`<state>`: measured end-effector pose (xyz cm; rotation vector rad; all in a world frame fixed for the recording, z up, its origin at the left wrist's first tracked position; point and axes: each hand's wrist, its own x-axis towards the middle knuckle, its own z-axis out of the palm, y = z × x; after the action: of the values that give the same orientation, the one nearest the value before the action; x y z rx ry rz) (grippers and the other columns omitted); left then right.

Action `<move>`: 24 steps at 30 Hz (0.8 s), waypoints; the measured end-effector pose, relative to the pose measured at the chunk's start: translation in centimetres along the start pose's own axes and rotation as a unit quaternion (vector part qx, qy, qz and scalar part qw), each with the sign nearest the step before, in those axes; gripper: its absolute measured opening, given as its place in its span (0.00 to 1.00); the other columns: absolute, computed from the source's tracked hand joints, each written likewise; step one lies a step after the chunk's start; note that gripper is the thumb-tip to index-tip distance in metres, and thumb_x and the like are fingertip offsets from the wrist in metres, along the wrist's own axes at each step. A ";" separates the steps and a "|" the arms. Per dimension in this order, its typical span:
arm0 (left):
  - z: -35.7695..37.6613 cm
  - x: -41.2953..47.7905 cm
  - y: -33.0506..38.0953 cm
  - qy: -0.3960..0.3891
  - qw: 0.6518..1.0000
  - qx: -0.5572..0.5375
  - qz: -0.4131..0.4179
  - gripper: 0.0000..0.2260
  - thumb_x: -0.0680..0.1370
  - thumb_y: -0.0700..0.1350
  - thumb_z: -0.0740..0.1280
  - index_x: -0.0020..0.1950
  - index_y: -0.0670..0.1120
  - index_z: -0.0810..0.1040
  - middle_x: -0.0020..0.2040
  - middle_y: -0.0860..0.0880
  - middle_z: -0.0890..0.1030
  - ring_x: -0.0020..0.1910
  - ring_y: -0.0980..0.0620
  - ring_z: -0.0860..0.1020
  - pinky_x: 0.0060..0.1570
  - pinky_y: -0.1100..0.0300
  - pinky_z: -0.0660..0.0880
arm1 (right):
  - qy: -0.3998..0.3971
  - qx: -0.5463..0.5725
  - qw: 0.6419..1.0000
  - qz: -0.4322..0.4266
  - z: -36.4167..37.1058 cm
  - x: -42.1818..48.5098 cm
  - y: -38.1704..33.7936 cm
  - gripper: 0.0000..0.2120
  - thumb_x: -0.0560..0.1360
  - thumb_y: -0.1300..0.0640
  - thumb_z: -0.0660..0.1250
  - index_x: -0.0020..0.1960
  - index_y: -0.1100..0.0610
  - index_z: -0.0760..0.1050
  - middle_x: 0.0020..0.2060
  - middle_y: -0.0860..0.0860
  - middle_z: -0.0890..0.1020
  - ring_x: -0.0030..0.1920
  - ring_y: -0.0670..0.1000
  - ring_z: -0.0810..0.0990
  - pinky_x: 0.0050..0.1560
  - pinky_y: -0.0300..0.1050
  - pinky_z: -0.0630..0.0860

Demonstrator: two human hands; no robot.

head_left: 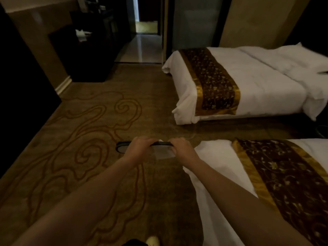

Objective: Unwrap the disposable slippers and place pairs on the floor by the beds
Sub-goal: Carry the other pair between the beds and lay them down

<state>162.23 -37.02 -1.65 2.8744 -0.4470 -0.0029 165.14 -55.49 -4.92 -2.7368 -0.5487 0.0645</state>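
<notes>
- A pale shoe tip [153, 240] shows at the bottom edge, on the patterned carpet [74, 157].
- Two bare forearms reach forward from the lower corners, above the carpet and beside the corner of the near bed [221, 174].
- The near bed lies at lower right, with white sheets and a dark runner [284, 174] edged in gold across it.
- The left hand [140, 145] is closed over the top of a slipper [124, 147], fingers curled around its dark rim.
- The right hand [181, 145] is closed on the other end of the same bundle, with a pale, see-through wrapper [164, 153] hanging just below it.
- The slipper is held in the air between both hands, above the carpet, near the foot corner of the near bed; its pale sole with a dark edge sticks out left of the left hand.
- Whether one slipper or a pair is held cannot be told.
- The far bed [257, 82] stands beyond, across a strip of carpet, with the same kind of runner.
- A dark cabinet [85, 55] stands at the far left, with a lit hallway [142, 45] behind.
</notes>
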 end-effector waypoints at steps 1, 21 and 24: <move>-0.3 2.1 -0.3 0.000 1.000 0.000 0.017 0.19 0.75 0.45 0.65 0.66 0.51 0.74 0.61 0.47 0.81 0.60 0.47 0.77 0.59 0.54 0.71 | 0.016 0.001 1.000 0.014 -0.4 1.5 0.9 0.10 0.77 0.56 0.59 0.55 0.55 0.75 0.51 0.55 0.80 0.52 0.56 0.76 0.49 0.48 0.71; 3.4 39.6 0.0 -0.099 0.987 0.029 0.127 0.19 0.76 0.44 0.64 0.67 0.53 0.73 0.61 0.47 0.79 0.61 0.47 0.76 0.62 0.55 0.70 | 0.041 0.023 0.989 0.141 -4.6 23.8 22.6 0.13 0.79 0.56 0.57 0.60 0.58 0.71 0.56 0.57 0.78 0.56 0.57 0.73 0.53 0.50 0.70; 4.2 44.8 0.8 -0.101 0.984 0.019 0.145 0.18 0.76 0.42 0.64 0.66 0.53 0.74 0.62 0.48 0.80 0.61 0.48 0.76 0.62 0.55 0.71 | 0.043 0.032 0.986 0.158 -5.7 26.6 26.1 0.13 0.79 0.56 0.57 0.61 0.57 0.71 0.56 0.56 0.78 0.57 0.56 0.73 0.54 0.50 0.70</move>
<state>204.54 -52.11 -4.07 2.8293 -0.9090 -0.2407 199.86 -69.74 -7.93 -2.7222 -0.0842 0.0415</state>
